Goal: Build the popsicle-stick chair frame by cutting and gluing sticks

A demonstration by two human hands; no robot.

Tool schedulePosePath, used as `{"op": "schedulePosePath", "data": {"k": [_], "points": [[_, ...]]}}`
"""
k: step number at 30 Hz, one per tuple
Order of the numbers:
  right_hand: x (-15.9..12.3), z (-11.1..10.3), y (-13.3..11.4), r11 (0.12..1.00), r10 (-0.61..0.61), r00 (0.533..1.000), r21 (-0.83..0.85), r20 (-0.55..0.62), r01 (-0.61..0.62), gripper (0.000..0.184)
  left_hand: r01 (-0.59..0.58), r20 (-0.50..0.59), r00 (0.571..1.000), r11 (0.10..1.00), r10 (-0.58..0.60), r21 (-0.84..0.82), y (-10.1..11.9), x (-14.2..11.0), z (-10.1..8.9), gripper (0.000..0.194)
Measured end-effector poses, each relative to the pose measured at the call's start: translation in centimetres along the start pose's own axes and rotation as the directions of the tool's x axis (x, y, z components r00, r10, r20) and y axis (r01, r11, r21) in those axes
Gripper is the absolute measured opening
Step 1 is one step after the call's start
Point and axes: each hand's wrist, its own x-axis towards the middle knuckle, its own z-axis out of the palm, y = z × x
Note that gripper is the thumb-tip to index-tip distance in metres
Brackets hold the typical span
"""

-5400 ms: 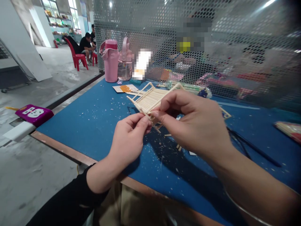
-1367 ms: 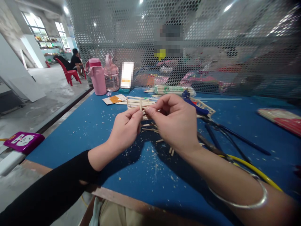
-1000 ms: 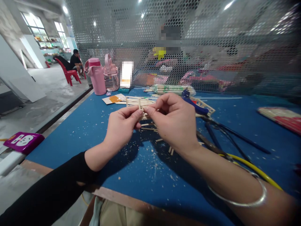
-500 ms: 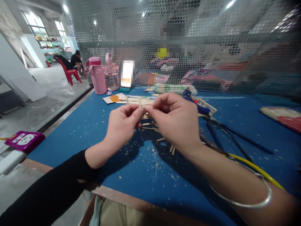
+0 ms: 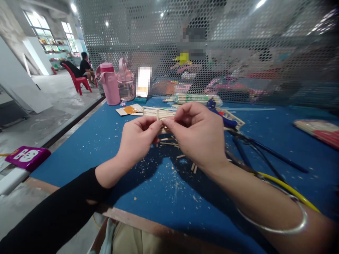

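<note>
Both hands meet over the blue table (image 5: 97, 151), fingertips nearly touching. My left hand (image 5: 137, 141) pinches a thin pale wooden stick (image 5: 158, 115) that stands up between thumb and forefinger. My right hand (image 5: 202, 137) is closed in a pinch at the same spot, on a light stick end mostly hidden by the fingers. Just behind the fingers lies a small frame of wooden sticks (image 5: 148, 109). Short cut sticks (image 5: 194, 168) lie below my right hand. A blue glue gun (image 5: 229, 122) rests beyond it, partly covered.
Dark-handled pliers (image 5: 279, 160) and a yellow cable (image 5: 290, 193) lie at the right. Farther back are bagged sticks (image 5: 197, 99), a pink flask (image 5: 110, 88), a clear bottle (image 5: 126, 89) and a lit phone (image 5: 143, 83) before a perforated metal screen (image 5: 159, 53). A purple power strip (image 5: 28, 157) sits left.
My hands keep the same pinch in nearly the same place. In the background, the seated person at the left has become more upright.
</note>
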Motion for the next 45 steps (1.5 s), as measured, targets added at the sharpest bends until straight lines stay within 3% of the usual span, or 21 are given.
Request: {"op": "schedulePosePath", "data": {"k": [7, 19, 31, 45], "points": [[0.22, -0.09, -0.14, 1.0, 0.021, 0.999, 0.003, 0.048, -0.021, 0.015, 0.002, -0.026, 1.0, 1.0, -0.002, -0.017, -0.09, -0.04, 0.31, 0.014], [0.19, -0.41, -0.02, 0.995, -0.032, 0.998, -0.092, 0.054, 0.037, 0.024, -0.006, 0.004, 1.0, 1.0, 0.006, -0.016, -0.06, 0.14, -0.17, 0.013], [0.53, -0.77, -0.82, 0.994, 0.105, 0.986, 0.015, 0.129, -0.108, 0.02, 0.01, -0.015, 1.0, 0.998, -0.011, -0.054, -0.1, 0.17, -0.05, 0.012], [0.39, -0.54, -0.34, 0.995, 0.092, 0.995, 0.026, 0.046, -0.093, 0.02, -0.01, -0.017, 1.0, 1.0, 0.009, -0.024, -0.25, 0.32, -0.23, 0.013]]}}
